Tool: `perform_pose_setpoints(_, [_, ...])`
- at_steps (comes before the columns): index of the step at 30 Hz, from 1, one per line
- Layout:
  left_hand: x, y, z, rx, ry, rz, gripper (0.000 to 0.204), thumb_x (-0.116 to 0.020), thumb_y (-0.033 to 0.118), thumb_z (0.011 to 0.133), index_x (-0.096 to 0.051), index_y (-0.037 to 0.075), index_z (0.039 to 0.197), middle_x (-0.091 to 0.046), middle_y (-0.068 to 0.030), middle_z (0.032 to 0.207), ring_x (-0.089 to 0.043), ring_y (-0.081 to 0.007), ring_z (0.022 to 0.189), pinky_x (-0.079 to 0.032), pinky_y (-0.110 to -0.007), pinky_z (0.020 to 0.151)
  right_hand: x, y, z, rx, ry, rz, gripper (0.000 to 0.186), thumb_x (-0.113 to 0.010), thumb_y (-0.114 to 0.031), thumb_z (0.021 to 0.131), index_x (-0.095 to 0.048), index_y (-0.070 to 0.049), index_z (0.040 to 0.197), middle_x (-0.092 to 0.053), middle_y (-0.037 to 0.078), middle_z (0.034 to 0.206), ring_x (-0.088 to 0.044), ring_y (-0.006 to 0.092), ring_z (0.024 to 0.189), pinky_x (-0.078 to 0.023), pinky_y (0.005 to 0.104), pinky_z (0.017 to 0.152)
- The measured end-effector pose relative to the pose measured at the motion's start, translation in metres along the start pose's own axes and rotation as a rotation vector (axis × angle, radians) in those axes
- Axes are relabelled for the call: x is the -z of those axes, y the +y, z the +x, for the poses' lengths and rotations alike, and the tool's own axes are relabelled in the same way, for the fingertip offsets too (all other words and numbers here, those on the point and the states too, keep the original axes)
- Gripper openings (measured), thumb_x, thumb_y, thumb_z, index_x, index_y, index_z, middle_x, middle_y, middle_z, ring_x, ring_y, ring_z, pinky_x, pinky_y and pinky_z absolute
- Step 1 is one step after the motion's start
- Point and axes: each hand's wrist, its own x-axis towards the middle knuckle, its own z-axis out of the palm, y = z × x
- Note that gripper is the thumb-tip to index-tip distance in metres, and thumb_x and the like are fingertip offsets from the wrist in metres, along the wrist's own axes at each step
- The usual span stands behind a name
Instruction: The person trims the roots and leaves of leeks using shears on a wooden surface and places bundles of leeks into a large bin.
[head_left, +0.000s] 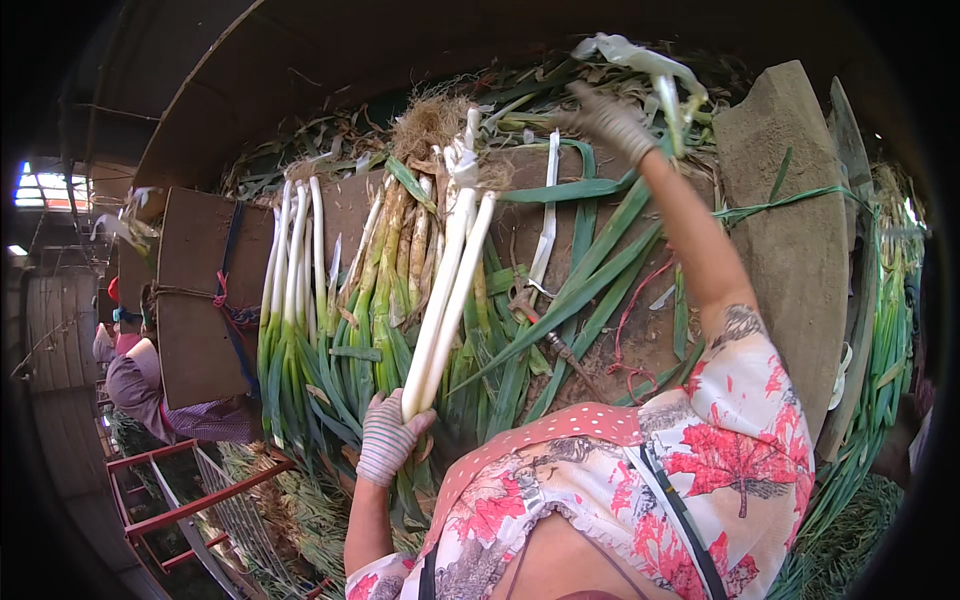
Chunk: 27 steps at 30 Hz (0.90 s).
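Holding two white leeks [440, 290] in the left hand [390, 438]

At the left edge, one other person [143, 385] shows in part, above one red metal frame [180, 512] in the lower left. Left of centre lies a row of clean leeks [300, 260], at least four white shanks counted. Beside it, one pile of rooted leeks [385, 250] overlaps too much to count. At lower centre, the left hand, in a striped glove, is closed around the two white leeks, which slant up to the middle of the frame. Right of them lie one slim tool [562, 346] and one white strip [546, 220]. At upper right, the gloved right hand [612, 122] is blurred; I cannot tell whether its fingers pinch anything. One filmy peel [648, 60] hangs just beside it. At the right edge stands one mass of green leaves [885, 350].
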Motion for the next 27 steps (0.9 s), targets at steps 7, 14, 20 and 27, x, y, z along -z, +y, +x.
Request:
perform_pose_setpoints(7, [-0.004, -0.014, -0.030, 0.165, -0.137, -0.368, 0.034, -0.074, 0.014, 0.085, -0.058, 0.001, 0.112, -0.062, -0.0063, 0.075, -0.056, -0.0116, 0.055, -0.047, -0.029, 0.048, -0.117, -0.005, -0.015, -0.028, 0.049, -0.523, 0.038, -0.055, -0.042, 0.093, -0.071, -0.011, 0.108, -0.072, 0.018, 0.104, -0.069, 0.0361, 0.097, -0.052, 0.0470, 0.085])
perform_pose_setpoints(14, [0.155, -0.052, -0.035, 0.301, 0.288, -0.631, 0.043, -0.073, 0.012, 0.083, -0.059, 0.004, 0.123, -0.062, -0.0057, 0.082, -0.065, -0.0172, 0.073, -0.056, -0.031, 0.061, -0.034, 0.003, -0.071, -0.052, 0.130, 0.463, 0.046, -0.068, -0.029, 0.093, -0.059, -0.006, 0.132, -0.068, 0.014, 0.109, -0.068, 0.0197, 0.090, -0.056, 0.0296, 0.081])
perform_pose_setpoints(20, [0.068, -0.022, 0.082, -0.291, 0.539, -0.133, 0.030, -0.060, 0.005, 0.096, -0.065, 0.007, 0.125, -0.069, -0.0121, 0.114, -0.065, -0.0212, 0.103, -0.055, -0.032, 0.092, -0.185, -0.032, -0.255, -0.007, -0.246, -0.596, 0.104, -0.081, -0.044, 0.070, -0.032, 0.000, 0.150, -0.048, 0.019, 0.141, -0.045, 0.0341, 0.134, -0.033, 0.0459, 0.112])
perform_pose_setpoints(27, [-0.124, 0.010, 0.116, -0.421, 0.433, 0.051, 0.053, -0.071, 0.011, 0.082, -0.054, 0.006, 0.132, -0.064, -0.0200, 0.120, -0.063, -0.0366, 0.108, -0.050, -0.041, 0.096, -0.191, -0.048, -0.252, -0.194, -0.202, -0.670, 0.095, -0.079, -0.034, 0.071, -0.034, -0.002, 0.149, -0.055, 0.018, 0.128, -0.054, 0.0340, 0.121, -0.040, 0.0496, 0.104])
